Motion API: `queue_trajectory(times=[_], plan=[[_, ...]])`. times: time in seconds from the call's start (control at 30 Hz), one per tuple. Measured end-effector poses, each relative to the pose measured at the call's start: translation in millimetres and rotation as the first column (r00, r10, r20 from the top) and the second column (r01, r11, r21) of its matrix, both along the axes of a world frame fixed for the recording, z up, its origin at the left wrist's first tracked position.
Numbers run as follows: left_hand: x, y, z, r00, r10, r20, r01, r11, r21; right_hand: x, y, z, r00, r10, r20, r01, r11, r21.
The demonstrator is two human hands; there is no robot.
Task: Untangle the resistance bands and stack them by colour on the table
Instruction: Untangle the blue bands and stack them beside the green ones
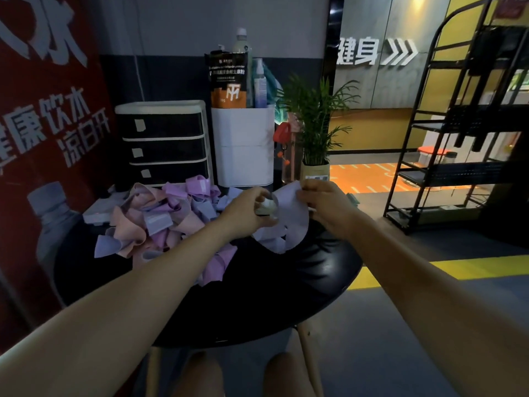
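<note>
Band: you held a pale lilac band (pixel 289 222) above the tabletop (pixel 286 285), beside the tangled pile (pixel 171 222) | Grip: left hand (pixel 249 210) and right hand (pixel 323 204) each pinched its upper edge | Handling: likely light, limp, stretchy; best taken by flat edges.

Band pile (pixel 160 222) on table (pixel 286 287), left half. Drawer unit (pixel 164 141) behind pile; bin (pixel 243 147) right of drawers; potted plant (pixel 315 124) right of bin.

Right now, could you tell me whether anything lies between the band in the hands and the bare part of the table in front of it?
Nothing visible does: the pale band hangs over bare table; the pile lies left.
</note>
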State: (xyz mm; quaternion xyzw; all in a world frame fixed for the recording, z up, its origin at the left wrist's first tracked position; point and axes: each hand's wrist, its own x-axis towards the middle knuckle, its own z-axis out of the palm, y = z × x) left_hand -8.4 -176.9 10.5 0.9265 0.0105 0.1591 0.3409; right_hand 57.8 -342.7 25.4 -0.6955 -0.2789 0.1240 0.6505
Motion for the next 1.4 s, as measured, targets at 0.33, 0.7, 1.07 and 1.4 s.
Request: queue_trajectory(times=[0.33,0.7,1.07,1.4], plan=[[16.7,-7.1,-2.3,0.994,-0.020,0.105,0.038,0.985,-0.169,2.7,-34.3,11.6,0.989,0.129,-0.069,-0.120,0.985,0.121],[-12.5,8.1,11.5,0.989,-0.090,-0.116,0.068,0.980,-0.185,9.2,-32.7,3.5,0.802,-0.177,0.570,0.342,0.919,-0.196],[-39.2,29.4,10.3,0.957,-0.244,-0.157,0.180,0.925,-0.335,10.6,-36.4,5.9,0.693,-0.367,0.620,0.544,0.831,-0.116],[-43.7,43.7,4.1,0.991,-0.088,-0.096,0.026,0.856,-0.517,6.9,-35.4,-1.6,0.910,-0.070,0.408,0.197,0.940,-0.279]])
